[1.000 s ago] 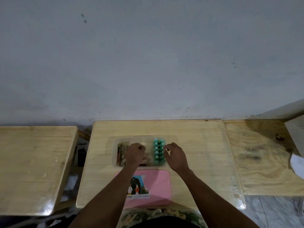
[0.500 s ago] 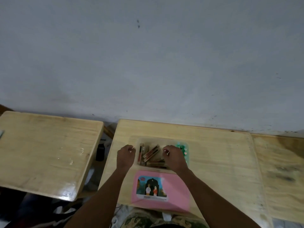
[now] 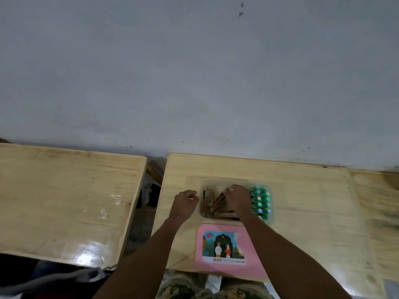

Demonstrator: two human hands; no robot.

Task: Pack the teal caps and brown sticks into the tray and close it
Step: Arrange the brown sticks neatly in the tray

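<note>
Right hand (image 3: 238, 200): palm-down inside the clear rectangular plastic tray (image 3: 224, 180), fingers bent onto the slim brown sticks (image 3: 216, 202); whether it grips one or only presses on them, I cannot tell
Left hand (image 3: 185, 204): on the table just beside the tray's left wall, fingers curled in toward the thumb; a pale sliver shows at the fingertips, yet whether anything is held I cannot tell
Brown sticks: in the tray's left and middle part, some straight along the left wall, others slanted and crossing one another
Round teal caps (image 3: 261, 201): upright in neat rows filling the tray's right end, just beside the right hand
Tray: on the light wooden table (image 3: 306, 203), midway between its far and near edges, nearer the left edge than the right
Flat pink lid with a picture label (image 3: 251, 251): lying at the table's near edge, just in front of the tray, apart from it
Done, by my reading: caps packed; sticks inside
Left, by my reading: level the slanted sticks; fit the pink lid onto the tray
</note>
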